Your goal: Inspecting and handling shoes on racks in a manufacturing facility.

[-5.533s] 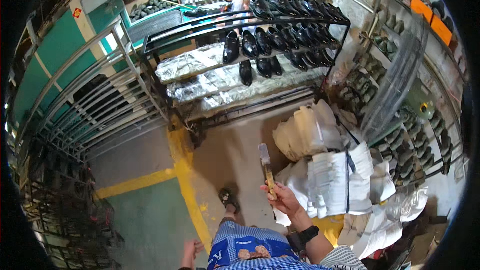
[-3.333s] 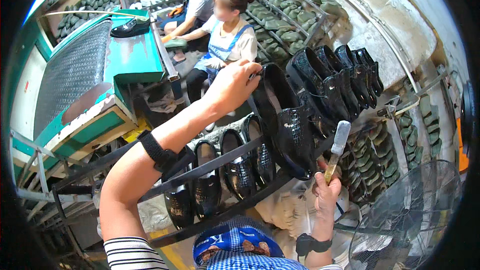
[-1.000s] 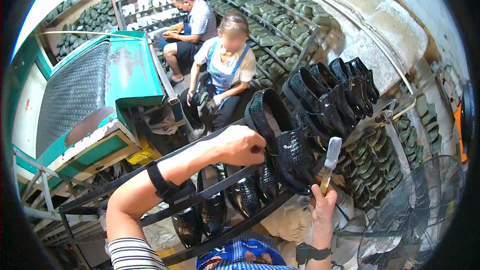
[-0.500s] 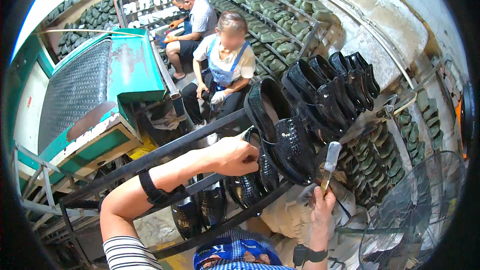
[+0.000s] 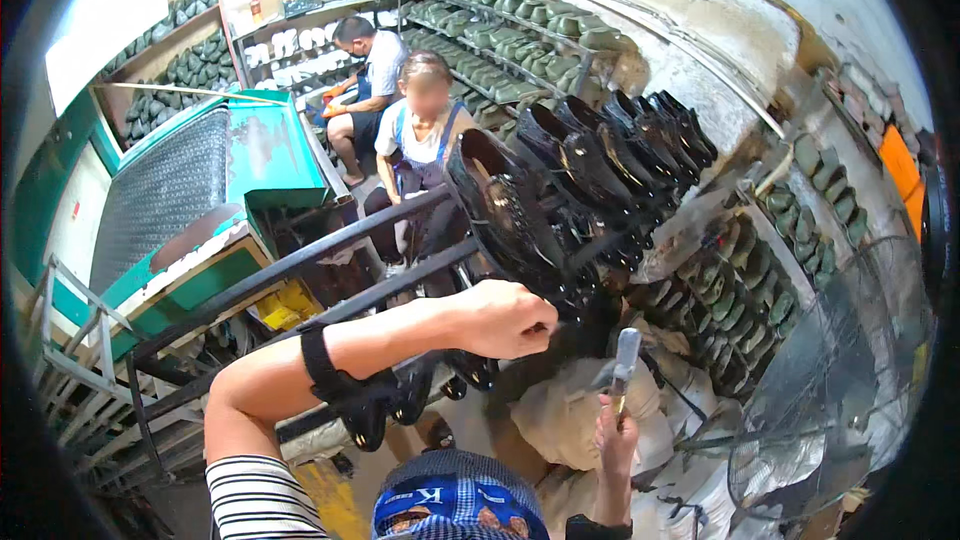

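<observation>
My left hand (image 5: 505,318) is raised in front of the black metal rack (image 5: 330,240), its fingers curled closed. A dark, shiny shape shows just past its knuckles; whether those fingers grip it I cannot make out. Wrapped around a brush (image 5: 625,360) with pale, flat bristles, my right hand (image 5: 615,430) holds it upright, bristles up, below the shoes. Nearest above my left hand, a glossy black shoe (image 5: 505,210) leans on the rack. More black shoes (image 5: 585,160) line up beyond it to the right. Other black shoe toes (image 5: 410,395) hang beneath my left forearm.
Two people sit beyond the rack, one person (image 5: 425,130) in an apron. A green machine (image 5: 270,145) with a dark mesh belt stands left. Shelves of green shoe lasts (image 5: 500,40) fill the back. At right are a wire fan guard (image 5: 830,390) and pale sacks (image 5: 590,410).
My left hand has moved right and slightly down, away from the rack's lower shoes. My right hand has dropped slightly left with the brush. The view has shifted.
</observation>
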A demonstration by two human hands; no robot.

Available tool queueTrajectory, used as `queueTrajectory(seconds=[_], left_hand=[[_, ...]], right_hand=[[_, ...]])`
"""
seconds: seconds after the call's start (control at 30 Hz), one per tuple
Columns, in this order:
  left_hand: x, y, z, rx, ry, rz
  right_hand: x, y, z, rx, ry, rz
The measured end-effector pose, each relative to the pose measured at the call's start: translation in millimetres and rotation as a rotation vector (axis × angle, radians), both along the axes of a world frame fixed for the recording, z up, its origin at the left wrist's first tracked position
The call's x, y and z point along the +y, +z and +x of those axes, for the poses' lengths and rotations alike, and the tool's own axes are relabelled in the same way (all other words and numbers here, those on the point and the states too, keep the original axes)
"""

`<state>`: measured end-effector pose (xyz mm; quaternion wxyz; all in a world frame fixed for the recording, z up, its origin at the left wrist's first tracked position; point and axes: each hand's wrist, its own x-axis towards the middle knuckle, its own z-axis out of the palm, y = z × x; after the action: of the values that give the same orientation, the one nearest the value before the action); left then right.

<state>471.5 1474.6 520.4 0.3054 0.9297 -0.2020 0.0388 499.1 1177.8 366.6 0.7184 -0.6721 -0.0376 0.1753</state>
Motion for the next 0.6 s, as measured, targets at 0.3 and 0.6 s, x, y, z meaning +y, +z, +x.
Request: queueTrajectory(seconds=[0.3, 0.6], left_hand=[[-139, -21, -39, 0.088, -0.184, 0.110], [-228, -163, -123, 0.302, -0.214, -0.084]], right_hand=[[-103, -61, -93, 0.031, 0.002, -0.254], [-170, -118, -184, 0.092, -0.109, -0.595]])
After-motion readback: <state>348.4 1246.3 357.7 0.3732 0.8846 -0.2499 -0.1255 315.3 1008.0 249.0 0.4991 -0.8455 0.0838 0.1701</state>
